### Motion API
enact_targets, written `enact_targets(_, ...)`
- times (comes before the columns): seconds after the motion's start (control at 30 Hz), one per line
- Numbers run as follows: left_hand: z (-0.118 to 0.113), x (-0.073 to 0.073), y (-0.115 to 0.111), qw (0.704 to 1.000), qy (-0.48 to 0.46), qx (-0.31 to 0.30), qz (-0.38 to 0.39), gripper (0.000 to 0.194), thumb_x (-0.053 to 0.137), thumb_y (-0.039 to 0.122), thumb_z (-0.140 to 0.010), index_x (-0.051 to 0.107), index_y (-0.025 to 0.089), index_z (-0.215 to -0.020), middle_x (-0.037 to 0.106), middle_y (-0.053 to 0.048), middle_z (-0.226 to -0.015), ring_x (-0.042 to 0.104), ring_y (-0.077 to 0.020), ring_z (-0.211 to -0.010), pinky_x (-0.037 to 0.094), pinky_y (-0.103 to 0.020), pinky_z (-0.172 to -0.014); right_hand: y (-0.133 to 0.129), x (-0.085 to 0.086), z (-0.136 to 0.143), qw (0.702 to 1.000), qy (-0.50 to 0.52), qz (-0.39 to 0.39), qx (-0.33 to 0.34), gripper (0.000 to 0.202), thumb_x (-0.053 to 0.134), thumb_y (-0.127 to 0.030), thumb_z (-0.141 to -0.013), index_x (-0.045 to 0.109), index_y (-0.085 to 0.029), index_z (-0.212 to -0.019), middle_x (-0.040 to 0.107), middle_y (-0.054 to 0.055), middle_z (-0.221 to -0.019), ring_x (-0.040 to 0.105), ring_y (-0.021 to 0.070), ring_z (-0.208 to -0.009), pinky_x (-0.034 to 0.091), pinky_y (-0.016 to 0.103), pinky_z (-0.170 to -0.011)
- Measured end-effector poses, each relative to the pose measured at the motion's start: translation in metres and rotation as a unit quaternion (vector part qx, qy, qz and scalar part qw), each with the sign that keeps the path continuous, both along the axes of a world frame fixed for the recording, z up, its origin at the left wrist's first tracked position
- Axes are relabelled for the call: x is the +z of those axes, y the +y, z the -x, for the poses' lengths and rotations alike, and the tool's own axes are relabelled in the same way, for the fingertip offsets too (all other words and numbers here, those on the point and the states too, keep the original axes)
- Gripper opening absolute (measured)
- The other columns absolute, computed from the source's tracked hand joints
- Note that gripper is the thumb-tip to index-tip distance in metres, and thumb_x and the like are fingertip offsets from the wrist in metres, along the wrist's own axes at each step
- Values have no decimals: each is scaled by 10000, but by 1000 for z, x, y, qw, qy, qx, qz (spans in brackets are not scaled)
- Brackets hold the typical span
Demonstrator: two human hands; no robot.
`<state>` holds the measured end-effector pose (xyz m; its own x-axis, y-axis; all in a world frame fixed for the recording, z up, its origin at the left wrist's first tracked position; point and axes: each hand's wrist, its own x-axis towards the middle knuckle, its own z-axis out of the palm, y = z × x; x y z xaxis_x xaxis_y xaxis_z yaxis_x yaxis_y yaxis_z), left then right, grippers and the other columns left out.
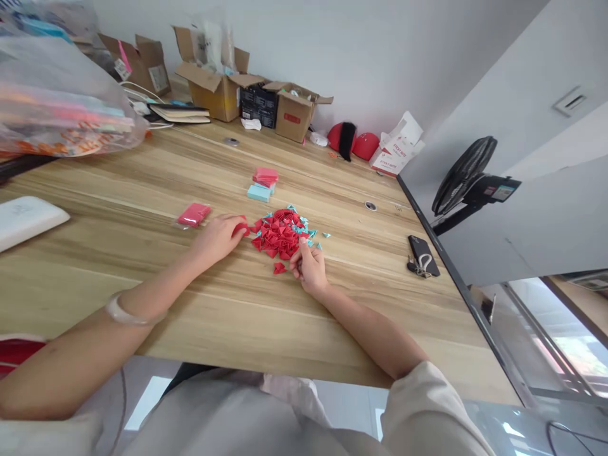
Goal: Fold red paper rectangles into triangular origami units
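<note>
Red folded paper triangles (278, 235) lie heaped on the wooden table, with light blue folded ones (300, 227) along the heap's right and far side. At the left of the heap, my left hand (219, 237) is closed on a short stack of red folded paper pieces (242, 227). My right hand (310, 267) rests at the heap's near right edge with its fingers curled in. Red paper shows at its thumb tip, but whether the hand grips it or it belongs to the heap is unclear. One loose red triangle (279, 268) lies just left of my right hand.
A wrapped red paper pack (194, 215) lies beyond my left forearm. Farther back are pink paper packs (265, 177) and a light blue pack (259, 192). Cardboard boxes (295, 114) line the wall. A phone (423, 256) with keys lies right, near a black fan (464, 176).
</note>
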<state>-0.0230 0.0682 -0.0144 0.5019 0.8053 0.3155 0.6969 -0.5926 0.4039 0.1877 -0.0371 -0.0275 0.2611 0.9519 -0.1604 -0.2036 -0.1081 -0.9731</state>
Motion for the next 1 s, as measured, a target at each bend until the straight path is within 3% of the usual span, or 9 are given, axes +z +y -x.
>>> enact_targets(0.2, 4, -20, 15, 999, 41, 22, 0, 440, 541, 424, -882, 654, 118, -1176, 658, -190, -1276, 598, -367, -1193, 433, -458, -1023, 0, 1, 0, 1000, -22, -21, 1, 628, 525, -743, -782, 534, -172, -521, 526, -8, -402, 416, 64, -284, 183, 184, -266)
enact_targets(0.37, 5, -19, 12, 998, 58, 22, 2, 462, 584, 468, -875, 661, 150, -1201, 655, -160, -1304, 577, -349, -1238, 406, -423, -1051, 0, -4, -1, 996, -69, -46, 12, 645, 440, -766, -819, 543, -182, -564, 551, 4, -449, 444, 82, -317, 233, 203, -278)
enact_targets(0.53, 6, -14, 9, 997, 80, 21, 9, 417, 602, 465, -902, 663, 161, -1180, 678, -156, -1227, 612, -346, -1165, 460, -450, -997, -5, -9, 3, 981, -158, -105, 27, 618, 402, -730, -859, 551, -182, -615, 587, 29, -520, 523, 121, -380, 310, 222, -318)
enact_targets(0.63, 7, -11, 10, 996, 92, 9, 18, 354, 600, 392, -941, 612, 160, -1208, 633, -114, -1230, 626, -265, -1092, 523, -471, -938, -7, -9, 1, 958, -237, -163, 24, 432, 514, -571, -874, 619, -175, -737, 655, 46, -677, 584, 130, -540, 450, 235, -468)
enact_targets(0.73, 8, -10, 11, 995, 96, 1, 30, 324, 624, 407, -925, 643, 165, -1139, 662, -90, -1154, 639, -259, -1059, 530, -460, -930, -8, -8, -4, 922, -321, -210, 52, 184, 671, -341, -771, 692, -183, -861, 700, 62, -873, 590, 141, -682, 501, 260, -621)
enact_targets(0.83, 9, -10, 12, 995, 93, -2, 39, 320, 607, 370, -941, 616, 170, -1191, 632, -99, -1209, 631, -250, -1063, 544, -449, -909, -9, -8, -7, 889, -383, -233, 95, 199, 670, -211, -715, 715, -184, -907, 701, 62, -887, 581, 148, -706, 503, 268, -658)
enact_targets(1.0, 8, -10, 13, 995, 77, 5, 57, 326, 594, 338, -953, 589, 174, -1235, 603, -106, -1254, 626, -240, -1063, 555, -440, -890, -6, -12, -7, 855, -436, -249, 131, 137, 614, -159, -750, 719, -180, -836, 710, 71, -837, 616, 160, -728, 510, 259, -656)
